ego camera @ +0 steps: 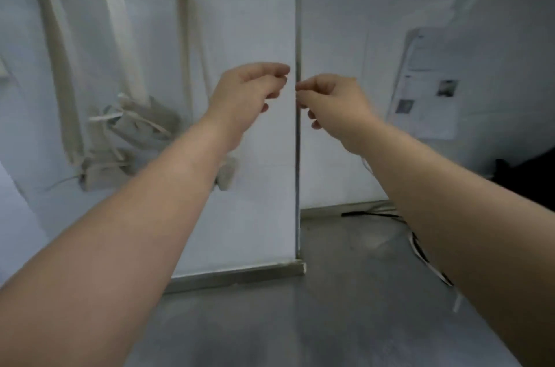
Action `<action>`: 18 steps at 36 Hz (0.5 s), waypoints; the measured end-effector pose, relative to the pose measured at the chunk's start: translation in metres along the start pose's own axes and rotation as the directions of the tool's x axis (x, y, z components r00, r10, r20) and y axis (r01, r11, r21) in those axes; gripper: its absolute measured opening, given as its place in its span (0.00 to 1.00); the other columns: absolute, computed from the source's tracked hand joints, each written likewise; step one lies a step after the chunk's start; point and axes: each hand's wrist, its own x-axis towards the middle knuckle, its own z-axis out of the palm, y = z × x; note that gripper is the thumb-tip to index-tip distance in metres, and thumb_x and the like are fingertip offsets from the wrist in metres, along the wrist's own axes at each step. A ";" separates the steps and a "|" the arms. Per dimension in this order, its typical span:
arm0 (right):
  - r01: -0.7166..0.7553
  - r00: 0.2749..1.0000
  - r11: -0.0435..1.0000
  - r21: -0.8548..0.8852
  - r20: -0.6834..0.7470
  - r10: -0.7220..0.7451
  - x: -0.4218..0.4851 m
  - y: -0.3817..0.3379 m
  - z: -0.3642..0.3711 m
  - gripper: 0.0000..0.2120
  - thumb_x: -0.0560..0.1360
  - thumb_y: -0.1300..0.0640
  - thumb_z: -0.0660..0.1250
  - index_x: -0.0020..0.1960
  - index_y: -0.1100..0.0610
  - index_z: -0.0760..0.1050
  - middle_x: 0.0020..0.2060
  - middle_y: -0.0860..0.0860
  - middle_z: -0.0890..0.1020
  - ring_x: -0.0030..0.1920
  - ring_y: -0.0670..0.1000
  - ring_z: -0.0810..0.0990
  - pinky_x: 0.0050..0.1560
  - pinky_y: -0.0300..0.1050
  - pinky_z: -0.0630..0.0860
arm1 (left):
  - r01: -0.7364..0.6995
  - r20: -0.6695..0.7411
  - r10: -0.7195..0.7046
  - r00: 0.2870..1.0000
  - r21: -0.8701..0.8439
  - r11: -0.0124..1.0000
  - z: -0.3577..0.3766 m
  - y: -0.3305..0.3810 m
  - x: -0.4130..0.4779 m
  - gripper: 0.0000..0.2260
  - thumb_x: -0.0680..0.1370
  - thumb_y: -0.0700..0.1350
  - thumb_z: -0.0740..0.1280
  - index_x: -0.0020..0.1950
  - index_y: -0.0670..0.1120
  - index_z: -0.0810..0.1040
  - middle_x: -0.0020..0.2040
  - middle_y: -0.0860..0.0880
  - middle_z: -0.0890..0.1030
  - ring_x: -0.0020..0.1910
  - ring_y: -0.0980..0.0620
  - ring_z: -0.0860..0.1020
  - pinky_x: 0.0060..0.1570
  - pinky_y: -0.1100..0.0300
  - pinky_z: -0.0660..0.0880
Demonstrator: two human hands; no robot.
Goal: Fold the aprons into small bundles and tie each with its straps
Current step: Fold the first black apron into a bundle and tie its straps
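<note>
Three small beige apron bundles are lying on the left half of a white tabletop. The first bundle, wrapped in pale straps, is sitting farthest back. The second bundle is lying nearer and to its left, and the third bundle is showing partly from behind the left forearm. Beyond them, long beige apron strips are stretching away across the tabletop toward the top of the view, with a paler strap running beside them. Both bare arms are reaching forward above the tabletop's right edge, well apart from the bundles. The left hand and the right hand are hovering close together, not quite touching. The fingers of each hand are curling inward, with thumb and forefinger tips meeting as in a pinch. The view is blurring too much to tell whether they are pinching anything. To the right, a printed paper sheet is hanging on a white wall. A grey floor is filling the foreground, with a dark cable lying near the wall's base.
</note>
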 end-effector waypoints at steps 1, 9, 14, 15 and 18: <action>-0.037 0.999 0.999 -0.026 -0.021 0.036 -0.012 0.018 -0.025 0.06 0.76 0.59 0.64 0.50 0.51 0.77 0.38 0.44 0.78 0.37 0.43 0.75 0.44 0.41 0.75 | 0.025 0.029 -0.024 0.999 -0.019 1.000 0.030 -0.005 -0.007 0.08 0.76 0.41 0.66 0.47 0.54 0.81 0.46 0.54 0.82 0.42 0.59 0.77 0.44 0.66 0.72; -0.332 0.941 0.926 -0.179 -0.128 0.313 -0.101 0.132 -0.172 0.09 0.77 0.58 0.64 0.55 0.54 0.79 0.40 0.45 0.79 0.37 0.42 0.74 0.41 0.36 0.73 | 0.155 0.230 -0.144 0.962 -0.029 0.987 0.197 -0.027 -0.052 0.08 0.78 0.41 0.65 0.46 0.55 0.79 0.44 0.56 0.81 0.43 0.59 0.76 0.42 0.66 0.71; -0.449 0.890 0.855 -0.259 -0.213 0.403 -0.163 0.184 -0.275 0.11 0.78 0.58 0.62 0.58 0.55 0.78 0.35 0.43 0.76 0.35 0.42 0.74 0.37 0.36 0.73 | 0.218 0.399 -0.178 0.899 -0.055 0.974 0.321 -0.027 -0.090 0.07 0.78 0.41 0.64 0.49 0.53 0.79 0.43 0.54 0.79 0.40 0.60 0.74 0.38 0.67 0.69; -0.472 0.878 0.841 -0.263 -0.225 0.423 -0.171 0.190 -0.286 0.11 0.78 0.57 0.62 0.58 0.54 0.78 0.35 0.44 0.77 0.35 0.44 0.74 0.38 0.38 0.74 | 0.236 0.433 -0.189 0.881 -0.057 0.970 0.336 -0.032 -0.097 0.07 0.78 0.41 0.64 0.48 0.53 0.79 0.42 0.54 0.79 0.40 0.60 0.74 0.39 0.66 0.70; -0.539 0.835 0.799 -0.265 -0.292 0.466 -0.193 0.216 -0.339 0.11 0.78 0.56 0.62 0.58 0.52 0.78 0.39 0.49 0.80 0.35 0.48 0.76 0.39 0.44 0.77 | 0.280 0.527 -0.211 0.823 -0.054 0.959 0.396 -0.042 -0.120 0.08 0.78 0.42 0.65 0.47 0.55 0.79 0.42 0.54 0.80 0.42 0.59 0.76 0.41 0.65 0.71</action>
